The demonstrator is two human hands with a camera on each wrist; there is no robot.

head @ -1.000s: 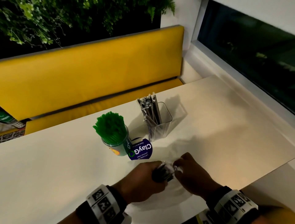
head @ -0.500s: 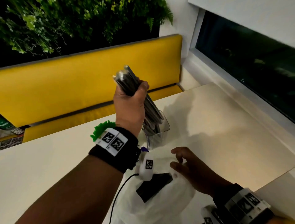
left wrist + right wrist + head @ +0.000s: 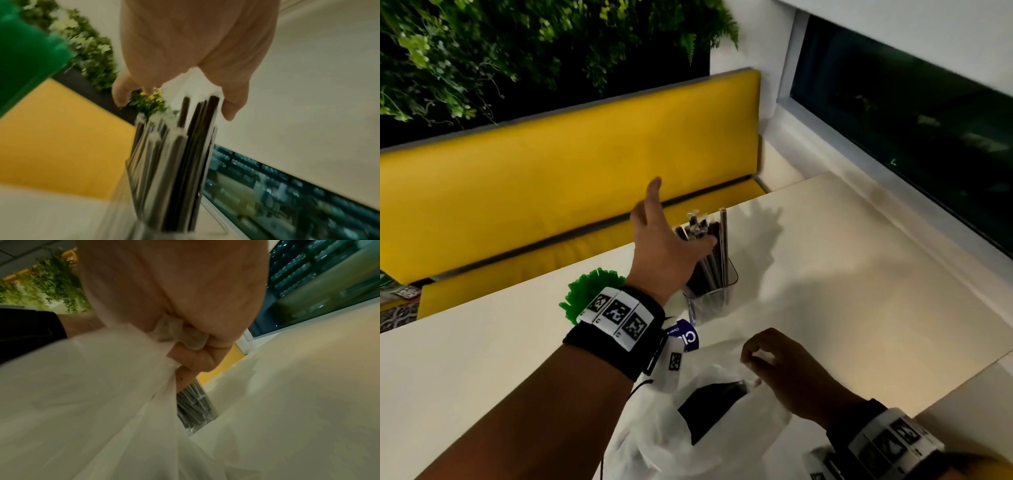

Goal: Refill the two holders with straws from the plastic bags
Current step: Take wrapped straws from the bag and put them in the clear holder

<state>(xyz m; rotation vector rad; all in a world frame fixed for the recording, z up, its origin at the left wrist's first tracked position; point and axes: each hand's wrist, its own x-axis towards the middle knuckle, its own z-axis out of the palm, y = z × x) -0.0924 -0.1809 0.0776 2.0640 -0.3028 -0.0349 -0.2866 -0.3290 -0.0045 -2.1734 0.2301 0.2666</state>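
A clear square holder (image 3: 710, 298) in the middle of the table is packed with dark wrapped straws (image 3: 709, 246). My left hand (image 3: 674, 229) hovers right over their tops, fingers straight and spread, holding nothing. In the left wrist view the thumb (image 3: 232, 107) sits beside the straw tops (image 3: 185, 138). The round holder of green straws (image 3: 589, 291) stands to the left, partly hidden by my left wrist. Near the front edge, my right hand (image 3: 774, 363) pinches the rim of a white plastic bag (image 3: 654, 442). More dark straws (image 3: 709, 404) lie inside the bag.
A purple round label (image 3: 686, 337) lies on the white table (image 3: 859, 291) between the holders and the bag. A yellow bench (image 3: 568, 164) runs behind the table, and a window ledge (image 3: 893, 192) borders it on the right.
My left hand carried a bundle of dark straws up from the bag, set them into the clear holder and opened its fingers. My right hand stayed on the bag.
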